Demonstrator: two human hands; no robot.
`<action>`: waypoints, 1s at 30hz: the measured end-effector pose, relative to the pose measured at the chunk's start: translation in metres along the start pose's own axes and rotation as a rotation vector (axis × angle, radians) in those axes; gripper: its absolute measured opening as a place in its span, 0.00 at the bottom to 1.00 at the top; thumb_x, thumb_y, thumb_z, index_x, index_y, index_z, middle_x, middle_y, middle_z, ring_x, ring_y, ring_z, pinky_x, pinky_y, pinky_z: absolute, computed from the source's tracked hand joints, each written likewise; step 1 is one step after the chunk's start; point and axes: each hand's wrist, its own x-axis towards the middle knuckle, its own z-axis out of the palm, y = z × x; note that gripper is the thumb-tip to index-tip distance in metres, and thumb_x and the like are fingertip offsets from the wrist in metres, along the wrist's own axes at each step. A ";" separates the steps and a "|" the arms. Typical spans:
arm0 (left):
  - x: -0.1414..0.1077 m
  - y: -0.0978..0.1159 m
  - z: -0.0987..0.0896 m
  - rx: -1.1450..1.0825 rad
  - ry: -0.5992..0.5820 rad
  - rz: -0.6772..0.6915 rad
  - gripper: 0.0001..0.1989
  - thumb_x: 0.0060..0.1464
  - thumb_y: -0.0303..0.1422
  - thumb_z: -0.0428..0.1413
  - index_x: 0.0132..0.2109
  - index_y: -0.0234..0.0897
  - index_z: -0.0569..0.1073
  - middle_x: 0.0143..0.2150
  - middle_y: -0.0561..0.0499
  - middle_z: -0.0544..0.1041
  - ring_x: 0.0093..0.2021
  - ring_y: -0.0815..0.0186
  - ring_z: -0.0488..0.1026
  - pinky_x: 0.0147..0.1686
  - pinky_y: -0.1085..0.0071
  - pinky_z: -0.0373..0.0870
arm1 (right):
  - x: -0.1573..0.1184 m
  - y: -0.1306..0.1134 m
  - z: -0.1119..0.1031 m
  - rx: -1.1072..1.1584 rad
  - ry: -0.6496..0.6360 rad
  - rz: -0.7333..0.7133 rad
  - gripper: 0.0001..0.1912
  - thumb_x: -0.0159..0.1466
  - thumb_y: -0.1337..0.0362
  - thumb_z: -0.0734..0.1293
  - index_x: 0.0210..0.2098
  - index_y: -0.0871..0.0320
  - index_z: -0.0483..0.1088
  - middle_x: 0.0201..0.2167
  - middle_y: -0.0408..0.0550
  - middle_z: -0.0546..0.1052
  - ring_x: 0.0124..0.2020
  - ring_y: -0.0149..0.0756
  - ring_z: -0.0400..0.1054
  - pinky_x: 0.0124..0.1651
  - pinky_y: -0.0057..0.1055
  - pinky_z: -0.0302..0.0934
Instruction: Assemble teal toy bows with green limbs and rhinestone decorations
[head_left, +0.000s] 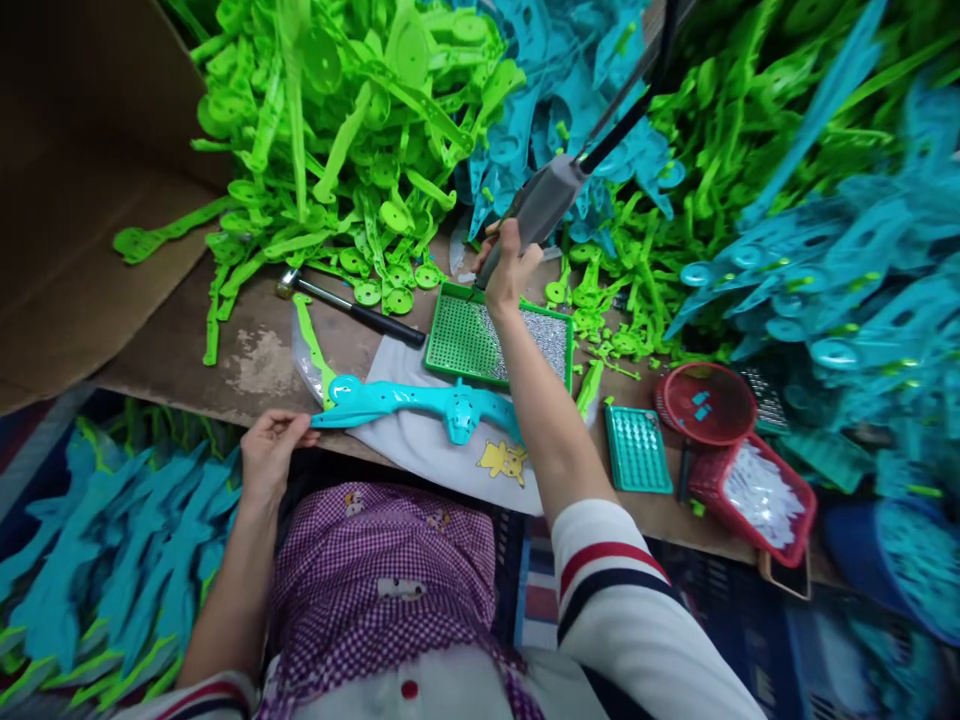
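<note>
My left hand (271,448) pinches the left end of a long blue plastic part (405,397), which lies across a grey cloth with a yellow cartoon figure (501,462). Wrapped round a grey electric screwdriver (541,200), my right hand (510,268) holds it with its tip pointing down over a green tray (450,335). Small silver screws (544,340) fill the tray's right part. Light green pieces (313,340) sit by both ends of the blue part. My right forearm covers some of the tray and the blue part's right end.
Behind the tray rise heaps of green parts (360,130) and blue parts (847,260). A hammer (352,308) lies left of the tray. On the right are a teal tray (637,450), a red bowl (705,400) and a red basket (799,515) of white pieces. Blue-green parts (127,540) are stacked at lower left.
</note>
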 end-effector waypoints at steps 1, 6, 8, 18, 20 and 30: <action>0.000 0.000 0.000 0.008 -0.001 0.000 0.20 0.34 0.43 0.67 0.30 0.37 0.69 0.21 0.55 0.74 0.21 0.65 0.76 0.23 0.72 0.76 | -0.001 0.000 -0.001 0.001 -0.007 0.006 0.34 0.52 0.27 0.59 0.34 0.52 0.66 0.25 0.45 0.66 0.31 0.45 0.73 0.26 0.39 0.67; 0.001 -0.002 -0.002 0.035 -0.010 0.005 0.19 0.35 0.43 0.67 0.29 0.38 0.69 0.21 0.55 0.74 0.21 0.64 0.76 0.23 0.71 0.76 | 0.001 0.005 -0.003 -0.017 -0.010 -0.023 0.35 0.51 0.27 0.61 0.37 0.52 0.68 0.27 0.46 0.68 0.30 0.44 0.73 0.25 0.38 0.66; 0.001 -0.002 -0.001 0.032 -0.012 0.009 0.19 0.36 0.43 0.67 0.29 0.37 0.69 0.21 0.55 0.75 0.21 0.64 0.76 0.23 0.71 0.76 | 0.004 0.003 -0.005 -0.008 0.069 -0.046 0.36 0.53 0.27 0.59 0.39 0.52 0.68 0.26 0.45 0.67 0.29 0.43 0.73 0.25 0.36 0.65; 0.000 0.003 0.002 -0.050 -0.020 -0.013 0.22 0.31 0.44 0.70 0.27 0.37 0.69 0.20 0.55 0.75 0.22 0.64 0.77 0.25 0.71 0.76 | -0.093 -0.098 0.039 0.287 -0.020 0.073 0.35 0.51 0.25 0.55 0.32 0.50 0.66 0.13 0.35 0.55 0.12 0.30 0.54 0.16 0.29 0.53; 0.000 0.005 0.003 -0.059 -0.024 -0.018 0.23 0.29 0.46 0.70 0.26 0.37 0.69 0.21 0.55 0.75 0.22 0.64 0.77 0.25 0.70 0.77 | -0.130 -0.104 0.070 0.421 -0.231 0.203 0.36 0.45 0.25 0.60 0.30 0.52 0.65 0.13 0.35 0.57 0.12 0.29 0.55 0.15 0.30 0.52; 0.006 0.003 0.006 -0.127 -0.079 0.002 0.26 0.26 0.50 0.70 0.24 0.36 0.69 0.19 0.55 0.74 0.20 0.64 0.75 0.24 0.68 0.76 | -0.174 -0.088 0.130 0.499 -0.436 0.324 0.37 0.42 0.28 0.67 0.32 0.56 0.69 0.15 0.37 0.63 0.15 0.27 0.58 0.19 0.28 0.54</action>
